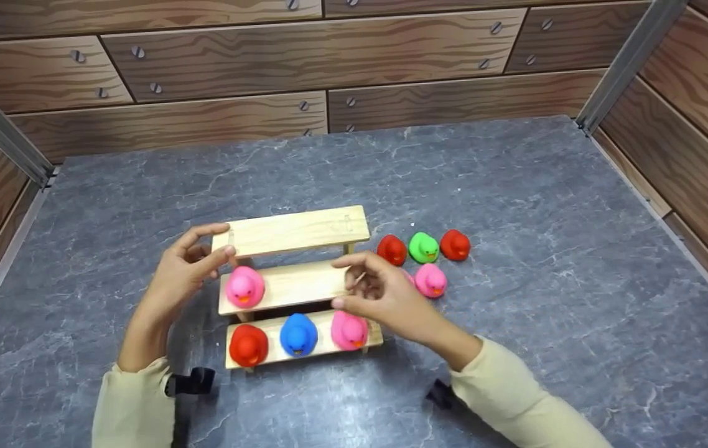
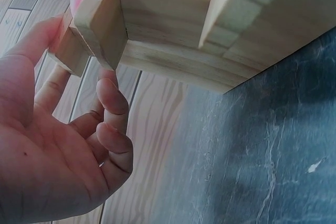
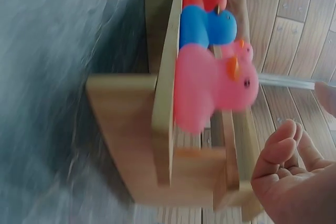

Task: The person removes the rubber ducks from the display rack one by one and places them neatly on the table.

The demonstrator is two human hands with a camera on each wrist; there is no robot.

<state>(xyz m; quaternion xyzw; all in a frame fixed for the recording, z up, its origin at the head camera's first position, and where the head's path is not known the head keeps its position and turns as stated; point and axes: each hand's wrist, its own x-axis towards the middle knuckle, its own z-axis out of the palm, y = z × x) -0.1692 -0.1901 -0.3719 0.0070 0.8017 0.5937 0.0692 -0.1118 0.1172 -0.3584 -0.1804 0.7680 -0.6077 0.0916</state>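
A three-step wooden stand [image 1: 292, 232] sits on the table, its top step bare. My left hand [image 1: 181, 269] pinches the left end of that top step between thumb and index finger; the left wrist view shows the other fingers curled below the wood. On the middle step's left end is a pink rubber duck [image 1: 244, 287]. Along the bottom step stand a red duck [image 1: 248, 346], a blue duck [image 1: 298, 335] and another pink duck [image 3: 210, 87]. Above the right end of the middle step is my right hand [image 1: 391, 297], thumb and index finger apart, holding nothing visible.
Right of the stand lie two red ducks [image 1: 455, 245], a green duck [image 1: 423, 247] and a pink duck [image 1: 430, 280]. Another pink one is mostly hidden behind my right hand. Wood-patterned walls [image 1: 304, 56] border the grey marbled table [image 1: 516, 186].
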